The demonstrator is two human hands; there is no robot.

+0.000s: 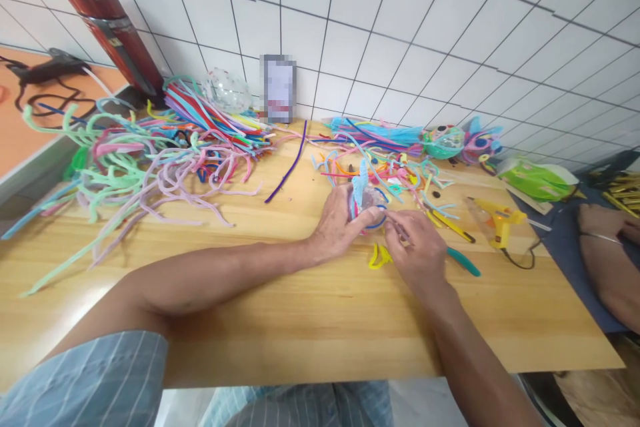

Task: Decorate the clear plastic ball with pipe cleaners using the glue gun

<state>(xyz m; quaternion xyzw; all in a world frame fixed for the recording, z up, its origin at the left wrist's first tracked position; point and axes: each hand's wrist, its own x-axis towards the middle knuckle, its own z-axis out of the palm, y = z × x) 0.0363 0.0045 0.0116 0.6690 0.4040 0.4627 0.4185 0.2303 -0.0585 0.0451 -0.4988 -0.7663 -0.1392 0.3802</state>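
Note:
A small clear plastic ball (371,199) trimmed with pipe cleaners is held above the tabletop in my left hand (331,227), thumb across its front. Upright on its left side stands a light-blue fuzzy fin (360,181), and dark-blue loops ring its right side. My right hand (419,250) is closed at the ball's right edge, pinching a thin pinkish stick-like piece (401,232) whose kind I cannot make out. Bent yellow pipe cleaners (379,256) lie just below the ball. A teal handle (464,261) shows beside my right hand.
Piled pipe cleaners (150,167) cover the table's left, with a red thermos (117,40) behind. A phone (279,88) leans on the wall. Finished pipe-cleaner fish (444,140) stand at the back right. A yellow glue gun (500,220) lies right, near another person's arm (607,260).

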